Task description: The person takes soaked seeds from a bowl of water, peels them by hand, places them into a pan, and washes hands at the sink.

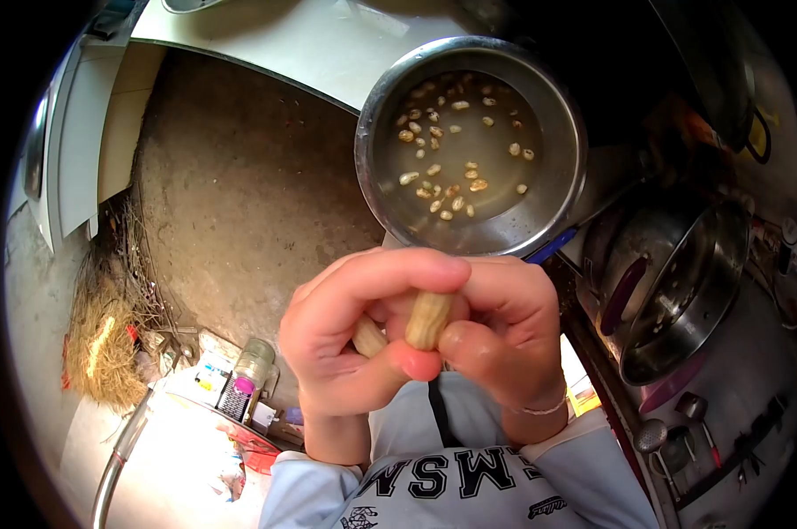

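Between both hands is an unshelled peanut [427,321], upright and pinched at its top and bottom. My left hand [328,322] curls round it, with the thumb at its lower end and the index finger over its upper end. A second unshelled peanut [368,337] lies inside the same left hand, partly covered by the fingers. From the other side, my right hand [513,335] grips the first peanut, its thumb pressed to the shell. Just beyond the hands, a metal basin [374,167] holds cloudy water with many pale peanut kernels [478,185] in it.
A white counter [319,44] lies behind the basin. At right are a metal pot [636,361] and hanging utensils, including a skimmer [651,435]. A straw broom [107,353] stands at left, near a glass jar [255,360] on a cluttered surface. Concrete floor [239,176] shows between.
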Demonstrator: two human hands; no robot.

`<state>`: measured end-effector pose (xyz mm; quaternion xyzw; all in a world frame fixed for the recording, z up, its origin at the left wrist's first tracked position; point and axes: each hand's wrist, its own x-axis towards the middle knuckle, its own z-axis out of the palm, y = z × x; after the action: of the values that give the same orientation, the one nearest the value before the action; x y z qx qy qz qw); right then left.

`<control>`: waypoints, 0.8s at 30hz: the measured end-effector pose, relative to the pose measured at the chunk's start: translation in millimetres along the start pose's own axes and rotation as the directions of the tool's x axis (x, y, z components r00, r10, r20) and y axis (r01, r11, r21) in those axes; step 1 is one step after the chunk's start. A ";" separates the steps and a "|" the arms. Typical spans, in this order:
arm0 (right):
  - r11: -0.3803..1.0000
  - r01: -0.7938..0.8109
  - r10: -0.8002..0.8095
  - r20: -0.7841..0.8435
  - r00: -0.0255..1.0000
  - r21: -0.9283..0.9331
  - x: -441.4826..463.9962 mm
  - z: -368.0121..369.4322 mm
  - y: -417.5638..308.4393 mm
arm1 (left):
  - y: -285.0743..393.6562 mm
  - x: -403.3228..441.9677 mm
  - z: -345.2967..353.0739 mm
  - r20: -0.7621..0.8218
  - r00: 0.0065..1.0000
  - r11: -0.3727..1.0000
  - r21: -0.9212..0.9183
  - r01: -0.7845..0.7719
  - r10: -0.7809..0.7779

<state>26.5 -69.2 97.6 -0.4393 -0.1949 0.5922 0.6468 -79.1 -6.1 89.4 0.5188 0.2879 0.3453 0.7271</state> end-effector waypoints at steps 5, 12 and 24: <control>0.997 -0.017 0.023 -0.088 0.996 0.072 5.9 6.3 -2.0 | 7.0 3.8 6.8 -0.032 0.994 0.976 -0.194 0.093 -0.101; 0.991 0.078 -0.085 -0.064 0.994 -0.106 8.9 -2.6 5.9 | 2.2 12.7 -1.3 0.015 0.996 0.981 0.171 -0.090 0.088; 0.854 0.308 -0.396 -0.138 0.908 -0.420 10.5 -2.5 -3.1 | -5.1 3.9 11.3 -0.015 0.998 0.998 0.024 -0.060 0.060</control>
<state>32.6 -59.9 96.0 -0.5780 -0.3132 0.3601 0.6619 -66.9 -10.4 87.7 0.5330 0.2817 0.3677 0.7081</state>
